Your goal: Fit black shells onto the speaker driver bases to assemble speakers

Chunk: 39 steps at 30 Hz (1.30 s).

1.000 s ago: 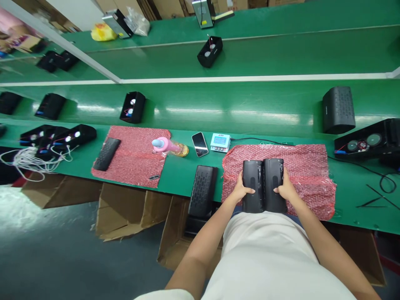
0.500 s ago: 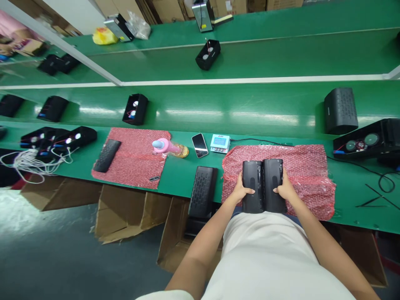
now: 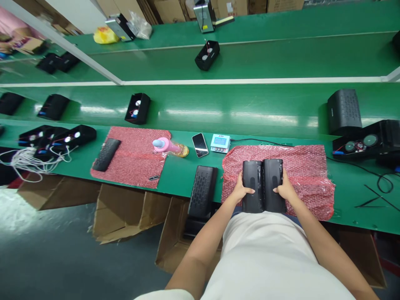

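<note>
Two black speaker housing halves stand side by side on a red bubble-wrap sheet (image 3: 308,171) at the front of the green bench. My left hand (image 3: 240,191) is wrapped round the left half (image 3: 251,183), thumb on its face. My right hand (image 3: 286,188) grips the right half (image 3: 273,181) the same way. The two halves touch along their inner edges. A black grille panel (image 3: 202,191) lies just left of the sheet, hanging over the bench edge.
A phone (image 3: 200,144) and a small meter (image 3: 220,142) with a cable lie behind the grille. A pink tool (image 3: 167,145) and a second grille (image 3: 106,154) rest on another red sheet (image 3: 134,160). Black speaker bodies ride the conveyor (image 3: 218,108). Cardboard boxes (image 3: 125,212) stand below.
My hands and the two halves have stayed put. The open speaker bodies on the conveyor belts have drifted slightly to the right.
</note>
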Each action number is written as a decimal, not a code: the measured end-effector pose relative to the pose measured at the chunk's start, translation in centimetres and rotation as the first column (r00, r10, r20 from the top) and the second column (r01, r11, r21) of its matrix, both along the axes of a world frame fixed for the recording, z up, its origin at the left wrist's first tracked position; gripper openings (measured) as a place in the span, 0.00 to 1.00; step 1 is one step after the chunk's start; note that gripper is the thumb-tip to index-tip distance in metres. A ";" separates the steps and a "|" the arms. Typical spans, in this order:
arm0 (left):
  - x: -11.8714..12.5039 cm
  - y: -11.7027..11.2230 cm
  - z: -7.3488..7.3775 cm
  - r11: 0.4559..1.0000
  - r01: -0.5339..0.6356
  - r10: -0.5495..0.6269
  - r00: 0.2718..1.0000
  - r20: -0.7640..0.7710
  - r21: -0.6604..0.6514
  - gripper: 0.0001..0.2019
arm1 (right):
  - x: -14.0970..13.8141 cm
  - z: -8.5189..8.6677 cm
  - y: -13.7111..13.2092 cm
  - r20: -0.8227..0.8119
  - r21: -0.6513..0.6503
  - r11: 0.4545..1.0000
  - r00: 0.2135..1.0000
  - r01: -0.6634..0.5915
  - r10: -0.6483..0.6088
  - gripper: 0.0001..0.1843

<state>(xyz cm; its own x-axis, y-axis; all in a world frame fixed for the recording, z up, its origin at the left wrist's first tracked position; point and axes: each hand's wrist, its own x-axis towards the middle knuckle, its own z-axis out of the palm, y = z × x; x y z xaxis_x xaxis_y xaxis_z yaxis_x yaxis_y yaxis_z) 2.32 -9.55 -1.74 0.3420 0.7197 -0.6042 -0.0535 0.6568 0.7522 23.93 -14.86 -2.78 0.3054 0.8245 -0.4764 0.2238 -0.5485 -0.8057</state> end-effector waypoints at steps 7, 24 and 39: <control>-0.1 0.0 0.1 1.000 -0.005 0.005 1.000 -0.005 0.012 0.59 | -0.3 1.0 0.2 -0.003 -0.019 1.000 1.000 0.007 -0.007 0.55; -0.1 0.0 -0.1 1.000 0.009 -0.009 1.000 -0.017 0.024 0.59 | -0.6 1.6 0.2 -0.006 -0.004 0.999 0.999 0.044 -0.044 0.56; -0.1 -0.1 -0.5 1.000 0.009 -0.009 1.000 0.000 0.019 0.58 | -0.4 0.4 -0.2 -0.025 0.011 0.997 0.997 0.080 -0.080 0.57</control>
